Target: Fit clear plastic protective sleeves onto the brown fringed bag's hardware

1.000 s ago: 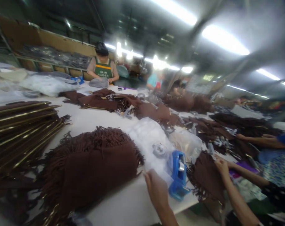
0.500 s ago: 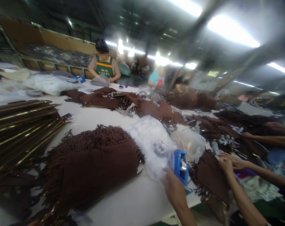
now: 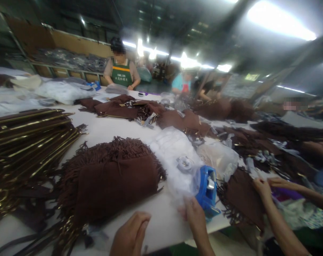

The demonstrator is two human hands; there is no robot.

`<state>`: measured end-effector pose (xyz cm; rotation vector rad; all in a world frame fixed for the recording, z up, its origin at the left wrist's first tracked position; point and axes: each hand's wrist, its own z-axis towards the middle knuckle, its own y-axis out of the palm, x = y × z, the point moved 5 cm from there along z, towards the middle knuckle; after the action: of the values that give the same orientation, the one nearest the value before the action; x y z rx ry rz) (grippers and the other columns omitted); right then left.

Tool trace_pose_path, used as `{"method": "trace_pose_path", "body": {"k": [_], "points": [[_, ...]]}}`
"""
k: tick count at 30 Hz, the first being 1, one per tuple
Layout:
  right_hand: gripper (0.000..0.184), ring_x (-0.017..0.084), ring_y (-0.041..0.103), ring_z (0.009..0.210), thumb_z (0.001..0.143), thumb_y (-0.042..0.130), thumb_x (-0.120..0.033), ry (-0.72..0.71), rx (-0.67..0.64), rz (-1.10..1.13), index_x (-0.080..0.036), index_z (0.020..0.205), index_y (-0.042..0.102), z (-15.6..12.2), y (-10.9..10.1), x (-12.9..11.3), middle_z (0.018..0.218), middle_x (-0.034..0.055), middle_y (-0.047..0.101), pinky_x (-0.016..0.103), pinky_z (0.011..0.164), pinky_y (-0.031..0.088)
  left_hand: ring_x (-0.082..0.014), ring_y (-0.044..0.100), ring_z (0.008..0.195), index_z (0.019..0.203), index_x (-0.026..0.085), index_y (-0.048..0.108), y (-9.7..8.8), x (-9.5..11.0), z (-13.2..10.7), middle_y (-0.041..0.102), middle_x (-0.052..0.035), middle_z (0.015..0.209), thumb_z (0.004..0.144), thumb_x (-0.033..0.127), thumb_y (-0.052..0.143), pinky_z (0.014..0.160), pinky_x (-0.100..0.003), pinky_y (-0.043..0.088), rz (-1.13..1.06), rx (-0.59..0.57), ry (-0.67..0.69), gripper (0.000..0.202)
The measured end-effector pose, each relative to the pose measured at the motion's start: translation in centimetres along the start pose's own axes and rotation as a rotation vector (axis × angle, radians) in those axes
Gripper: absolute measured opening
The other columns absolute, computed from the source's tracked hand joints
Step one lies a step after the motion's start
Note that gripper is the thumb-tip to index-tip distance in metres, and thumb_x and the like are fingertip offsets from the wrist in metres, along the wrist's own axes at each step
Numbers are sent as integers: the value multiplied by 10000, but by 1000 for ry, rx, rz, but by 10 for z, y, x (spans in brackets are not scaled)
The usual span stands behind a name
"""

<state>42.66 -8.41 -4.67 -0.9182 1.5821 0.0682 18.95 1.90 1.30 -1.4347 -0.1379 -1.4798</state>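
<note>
My left hand (image 3: 131,233) is at the front edge of the white table, fingers curled and pressed together; anything inside them is hidden. My right hand (image 3: 195,217) is closed beside the blue tape dispenser (image 3: 206,190), its fingertips blurred; what they pinch cannot be made out. Behind that hand lies a heap of clear plastic bags (image 3: 172,149) with a roll of tape (image 3: 185,163) on it. A brown fringed bag (image 3: 118,181) lies flat, left of the plastic and beyond my left hand.
Brown pieces with gold-coloured zips (image 3: 30,142) are stacked at left. More brown bags (image 3: 177,121) lie across the table (image 3: 97,131). At right, a co-worker's hands (image 3: 265,186) are at another fringed bag (image 3: 244,195). A person in a green apron (image 3: 121,74) stands opposite.
My left hand has come into view at the front edge. My right hand has drawn back slightly towards me, its fingers now closed. The view has shifted a little.
</note>
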Motion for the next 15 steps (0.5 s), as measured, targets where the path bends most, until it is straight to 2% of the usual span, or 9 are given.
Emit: {"method": "trace_pose_path", "body": {"k": [3, 4, 7, 9, 11, 15], "points": [[450, 186, 577, 468, 816, 429, -627, 37, -15, 67, -207, 880, 578, 2, -2, 8, 529, 2, 654, 258, 430, 425, -183, 634, 1026, 1185, 197, 578, 55, 14, 34, 678, -79, 1096, 934, 133, 379, 918, -295, 525, 57, -103, 160, 326], [465, 183, 569, 465, 814, 437, -628, 46, -25, 86, -199, 911, 589, 3, -3, 11, 523, -5, 645, 256, 426, 414, -200, 607, 1087, 1225, 182, 555, 74, 15, 43, 655, -96, 1171, 916, 91, 380, 965, -332, 505, 111, -170, 199, 367], [483, 169, 528, 442, 810, 468, -616, 11, -47, 125, -177, 955, 608, 5, -9, 19, 492, -27, 603, 256, 432, 381, -220, 550, 1167, 1290, 185, 503, 119, 13, 65, 583, -92, 1313, 869, 19, 418, 1010, -374, 470, 304, -333, 267, 460], [477, 162, 511, 425, 807, 479, -611, -19, -20, 84, -175, 957, 602, 4, -15, 22, 494, -35, 597, 262, 442, 377, -223, 551, 1146, 1274, 191, 510, 136, 10, 75, 562, -87, 1330, 871, 30, 445, 973, -366, 487, 392, -402, 276, 438], [458, 165, 525, 424, 807, 476, -611, -15, 29, -1, -187, 947, 581, 0, -21, 25, 517, -31, 616, 271, 456, 392, -235, 562, 1101, 1203, 185, 554, 147, 7, 82, 563, -100, 1302, 891, 76, 467, 922, -373, 506, 433, -430, 272, 343], [410, 178, 567, 442, 826, 444, -616, 22, 80, -101, -220, 873, 539, -12, -24, 25, 526, -27, 625, 284, 495, 424, -266, 593, 974, 969, 153, 644, 161, 1, 94, 595, -133, 1108, 900, 145, 494, 791, -392, 528, 497, -466, 224, 165]]}}
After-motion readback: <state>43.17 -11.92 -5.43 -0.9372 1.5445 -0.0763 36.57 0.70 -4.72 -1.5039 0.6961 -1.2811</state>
